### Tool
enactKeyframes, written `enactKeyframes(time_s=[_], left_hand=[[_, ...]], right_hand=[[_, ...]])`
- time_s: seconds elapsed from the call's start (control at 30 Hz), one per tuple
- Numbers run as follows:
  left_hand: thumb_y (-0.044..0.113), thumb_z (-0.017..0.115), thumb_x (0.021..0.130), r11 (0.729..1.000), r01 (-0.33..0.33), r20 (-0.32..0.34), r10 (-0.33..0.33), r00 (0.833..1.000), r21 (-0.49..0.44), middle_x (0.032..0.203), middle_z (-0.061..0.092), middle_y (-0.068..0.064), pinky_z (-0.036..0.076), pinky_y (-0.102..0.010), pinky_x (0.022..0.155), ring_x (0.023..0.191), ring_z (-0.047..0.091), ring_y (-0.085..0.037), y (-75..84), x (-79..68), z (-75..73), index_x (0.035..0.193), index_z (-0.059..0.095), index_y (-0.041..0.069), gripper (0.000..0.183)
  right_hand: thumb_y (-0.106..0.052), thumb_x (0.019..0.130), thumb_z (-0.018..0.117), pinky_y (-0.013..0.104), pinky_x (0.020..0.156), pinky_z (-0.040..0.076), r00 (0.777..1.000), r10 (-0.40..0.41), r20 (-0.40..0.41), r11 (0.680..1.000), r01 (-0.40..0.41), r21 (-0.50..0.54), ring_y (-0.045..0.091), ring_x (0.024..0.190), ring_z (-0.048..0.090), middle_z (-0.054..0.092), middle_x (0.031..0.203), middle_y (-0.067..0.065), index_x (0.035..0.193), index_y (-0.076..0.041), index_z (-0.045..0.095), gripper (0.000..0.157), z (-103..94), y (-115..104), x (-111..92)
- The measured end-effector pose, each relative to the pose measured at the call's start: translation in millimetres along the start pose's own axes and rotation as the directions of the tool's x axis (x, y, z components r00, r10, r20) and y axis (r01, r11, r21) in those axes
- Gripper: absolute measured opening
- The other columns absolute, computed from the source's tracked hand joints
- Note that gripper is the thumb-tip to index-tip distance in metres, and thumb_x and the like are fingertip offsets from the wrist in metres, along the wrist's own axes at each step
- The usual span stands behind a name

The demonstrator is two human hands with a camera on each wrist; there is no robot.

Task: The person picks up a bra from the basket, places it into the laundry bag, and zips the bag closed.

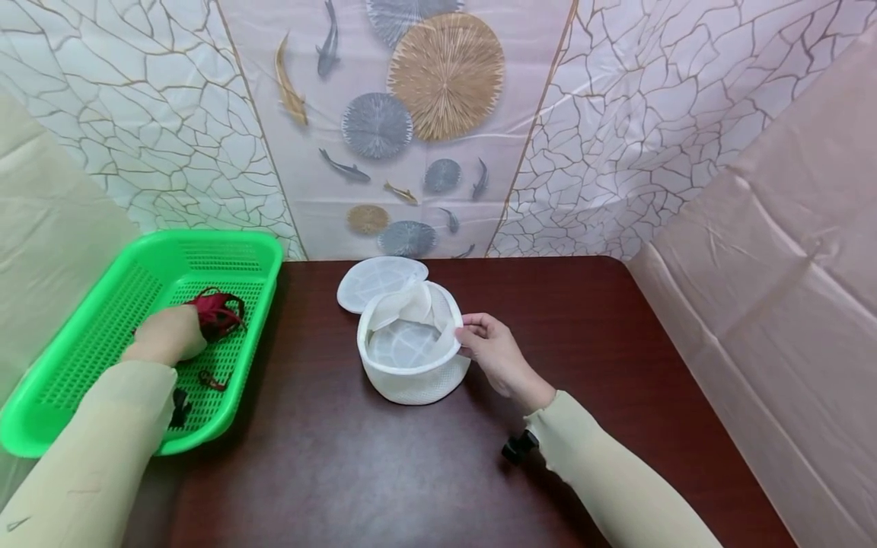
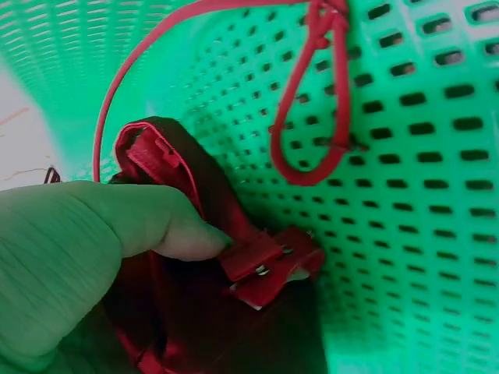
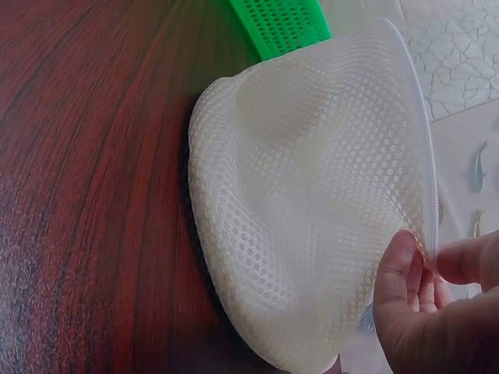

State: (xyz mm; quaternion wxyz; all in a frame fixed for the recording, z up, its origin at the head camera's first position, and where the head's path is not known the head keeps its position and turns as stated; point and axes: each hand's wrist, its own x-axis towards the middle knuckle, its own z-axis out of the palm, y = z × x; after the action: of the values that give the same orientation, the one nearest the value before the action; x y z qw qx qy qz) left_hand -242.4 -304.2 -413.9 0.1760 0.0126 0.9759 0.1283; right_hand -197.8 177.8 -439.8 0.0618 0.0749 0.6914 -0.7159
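Note:
In the green basket point(image 1: 262, 304) at the left, my left hand point(image 1: 167, 335) grips a dark red bra point(image 1: 218, 313). Its red fabric point(image 2: 234, 210), thin strap and small metal hooks show up close in the left wrist view, where the thumb presses on the cloth; the other fingers are hidden. A round white mesh laundry bag point(image 1: 416, 387) stands on the table, its zip lid point(image 1: 373, 283) folded back behind it and its mouth uncovered. My right hand point(image 1: 499, 354) pinches the zip rim on the bag's right side between thumb and fingers point(image 3: 396, 269).
A small brown item point(image 1: 214, 380) and a black item point(image 1: 181, 407) lie in the basket near its front. The dark wooden table point(image 1: 329, 472) meets patterned wall sheets point(image 1: 445, 183) at the back. A black clip point(image 1: 519, 447) sits by the right cuff.

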Motion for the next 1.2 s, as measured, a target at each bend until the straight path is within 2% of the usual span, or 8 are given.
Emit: enactKeyframes(time_s=[0.17,0.33,0.43,0.57,0.7,0.97,1.2], left_hand=[[0.008,0.061,0.085,0.999,-0.043,-0.033,0.042,0.999,-0.025,0.083,0.058,-0.02,0.04,-0.039,0.051,0.065,0.049,-0.031,3.8,-6.2,-6.1,0.091,0.054,-0.002,0.013],[0.009,0.065,0.086,0.995,-0.102,-0.12,0.099,0.988,-0.013,0.103,0.058,-0.032,0.047,-0.047,0.058,0.08,0.058,-0.042,8.4,-9.3,-8.8,0.119,0.048,-0.012,0.043],[0.01,0.064,0.088,0.992,-0.127,-0.154,0.122,0.981,-0.026,0.11,0.056,-0.034,0.048,-0.05,0.064,0.09,0.058,-0.045,11.0,-11.5,-9.8,0.131,0.04,-0.014,0.055],[0.009,0.062,0.088,0.985,-0.166,-0.223,0.15,0.963,-0.053,0.1,0.059,-0.027,0.046,-0.045,0.06,0.082,0.058,-0.038,19.5,-19.0,-15.6,0.122,0.046,-0.01,0.043],[0.008,0.06,0.088,0.978,-0.194,-0.307,0.161,0.938,-0.081,0.091,0.058,-0.02,0.043,-0.042,0.057,0.072,0.053,-0.031,32.9,-29.2,-21.3,0.114,0.05,-0.005,0.031],[0.01,0.058,0.089,0.968,-0.222,-0.429,0.152,0.89,-0.119,0.092,0.053,-0.016,0.041,-0.041,0.057,0.074,0.049,-0.032,56.9,-44.7,-28.4,0.111,0.05,0.001,0.025],[0.011,0.058,0.089,0.958,-0.268,-0.482,0.187,0.856,-0.104,0.099,0.052,-0.017,0.043,-0.044,0.06,0.077,0.05,-0.033,76.2,-54.5,-34.1,0.115,0.051,-0.001,0.029]], right_hand=[[0.001,0.092,0.059,0.035,0.077,0.055,1.0,-0.009,0.015,1.0,0.009,0.002,0.019,0.083,0.062,0.059,0.095,0.014,0.116,0.006,0.055,0.024,-0.5,-1,-1],[0.001,0.093,0.059,0.034,0.077,0.055,1.0,-0.015,0.02,1.0,0.015,0.01,0.019,0.084,0.063,0.059,0.096,0.014,0.116,0.007,0.054,0.025,-0.7,0,0],[0.0,0.093,0.06,0.034,0.077,0.055,1.0,-0.014,0.023,1.0,0.014,0.011,0.019,0.083,0.063,0.059,0.096,0.014,0.116,0.007,0.054,0.025,-0.1,1,0],[0.001,0.092,0.06,0.034,0.077,0.055,1.0,-0.017,0.024,1.0,0.016,0.013,0.018,0.083,0.063,0.059,0.096,0.013,0.116,0.007,0.054,0.025,0.9,1,1],[0.0,0.093,0.059,0.035,0.077,0.055,0.999,-0.014,0.029,1.0,0.014,0.011,0.019,0.083,0.062,0.059,0.095,0.013,0.116,0.007,0.054,0.024,1.4,1,2],[-0.001,0.093,0.06,0.035,0.078,0.055,0.999,-0.011,0.035,1.0,0.011,0.001,0.02,0.084,0.063,0.06,0.096,0.014,0.116,0.006,0.054,0.025,2.7,-2,2],[0.001,0.093,0.059,0.035,0.077,0.055,0.999,-0.018,0.038,1.0,0.018,0.017,0.018,0.082,0.063,0.06,0.094,0.012,0.115,0.007,0.054,0.023,4.4,-1,2]])
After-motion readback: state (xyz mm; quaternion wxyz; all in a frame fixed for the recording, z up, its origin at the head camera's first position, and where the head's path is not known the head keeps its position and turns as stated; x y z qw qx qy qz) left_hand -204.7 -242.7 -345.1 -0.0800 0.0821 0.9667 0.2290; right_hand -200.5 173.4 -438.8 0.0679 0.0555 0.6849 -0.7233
